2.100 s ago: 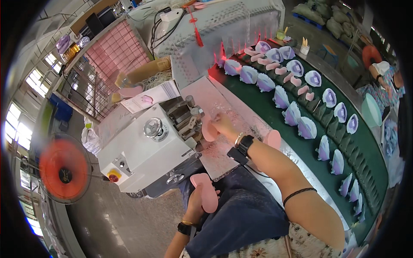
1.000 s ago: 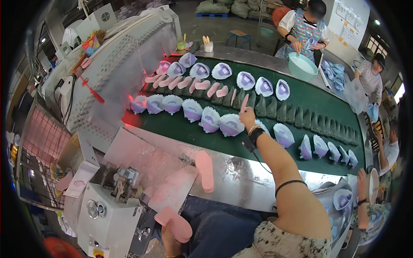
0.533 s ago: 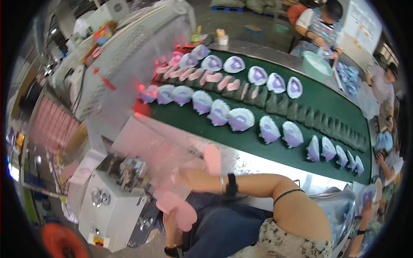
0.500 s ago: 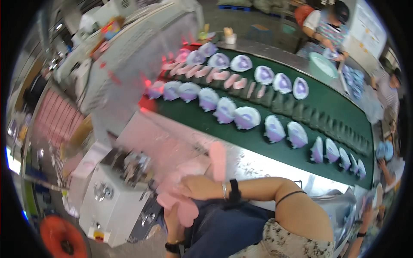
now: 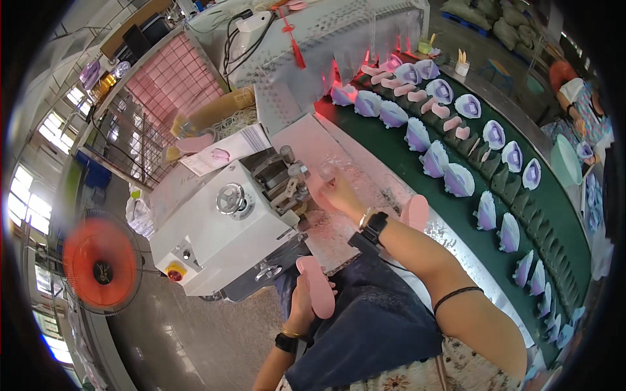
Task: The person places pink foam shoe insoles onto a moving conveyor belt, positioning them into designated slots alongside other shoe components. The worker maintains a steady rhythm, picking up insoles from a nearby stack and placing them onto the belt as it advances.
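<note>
Grips a pink insole (image 5: 318,287) in the left hand (image 5: 301,304), with long axis steep and upper end tipped left. Holds a second insole (image 5: 319,193), sloping likewise, left of the right hand (image 5: 343,197), beside the white machine (image 5: 212,228).

The white machine (image 5: 222,228) blocks the right hand (image 5: 342,195) on its left. Beyond that hand, the pink-dusted worktop (image 5: 300,133) leaves a passage. To its right, a loose pink insole (image 5: 415,212) narrows the way toward the green conveyor belt (image 5: 391,153), where purple shoe uppers (image 5: 458,180) stand with gaps between some.
</note>
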`<state>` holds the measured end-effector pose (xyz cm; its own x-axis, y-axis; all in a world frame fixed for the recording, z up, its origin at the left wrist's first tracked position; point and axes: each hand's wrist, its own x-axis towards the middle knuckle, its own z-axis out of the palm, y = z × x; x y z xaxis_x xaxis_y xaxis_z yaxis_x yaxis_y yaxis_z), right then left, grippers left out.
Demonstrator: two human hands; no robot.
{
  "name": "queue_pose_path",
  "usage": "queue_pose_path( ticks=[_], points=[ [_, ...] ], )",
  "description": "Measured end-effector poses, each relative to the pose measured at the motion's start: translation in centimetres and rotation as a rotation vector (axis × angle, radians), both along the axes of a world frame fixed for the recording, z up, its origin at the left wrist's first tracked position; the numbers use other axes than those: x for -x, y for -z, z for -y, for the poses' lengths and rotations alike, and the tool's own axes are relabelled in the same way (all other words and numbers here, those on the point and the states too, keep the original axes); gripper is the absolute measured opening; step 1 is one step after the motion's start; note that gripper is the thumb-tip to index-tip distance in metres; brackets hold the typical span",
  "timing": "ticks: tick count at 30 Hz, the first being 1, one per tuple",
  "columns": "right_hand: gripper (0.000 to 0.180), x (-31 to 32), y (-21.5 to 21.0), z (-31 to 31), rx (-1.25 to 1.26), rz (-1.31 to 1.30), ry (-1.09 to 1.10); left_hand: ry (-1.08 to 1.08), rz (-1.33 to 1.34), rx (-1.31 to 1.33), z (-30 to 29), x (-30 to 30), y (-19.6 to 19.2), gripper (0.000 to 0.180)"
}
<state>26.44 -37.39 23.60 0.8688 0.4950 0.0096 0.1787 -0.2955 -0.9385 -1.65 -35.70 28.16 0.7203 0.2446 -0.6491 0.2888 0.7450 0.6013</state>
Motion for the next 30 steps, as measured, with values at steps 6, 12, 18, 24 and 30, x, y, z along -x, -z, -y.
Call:
queue_pose_path(
  ticks=[6, 12, 18, 24, 30],
  points=[
    [0.03, -0.3, -4.2, 1.9, 0.153, 0.733, 0.016, -0.026, -0.049, -0.034, -0.3, 2.2, -0.1, 0.052],
    [0.032, -1.3, -3.4, 2.1, 0.37, 0.907, -0.173, -0.116, 0.089, 0.109, -0.7, 5.3, 3.5, 0.058],
    [0.034, -4.1, 0.2, -5.0, -0.017, -0.144, 0.193, -0.135, 0.066, 0.138, -0.3, 3.1, 0.6, 0.046],
    [0.019, -11.0, -2.3, 7.6, -0.252, -0.06, 0.438, -0.016, 0.05, 0.17, 1.5, 0.4, 0.4, 0.043],
    [0.028, -16.9, -0.5, 33.6, -0.088, 0.0, 0.882, 0.001, -0.07, 0.25, 4.8, -2.2, -0.5, 0.041]
  ],
)
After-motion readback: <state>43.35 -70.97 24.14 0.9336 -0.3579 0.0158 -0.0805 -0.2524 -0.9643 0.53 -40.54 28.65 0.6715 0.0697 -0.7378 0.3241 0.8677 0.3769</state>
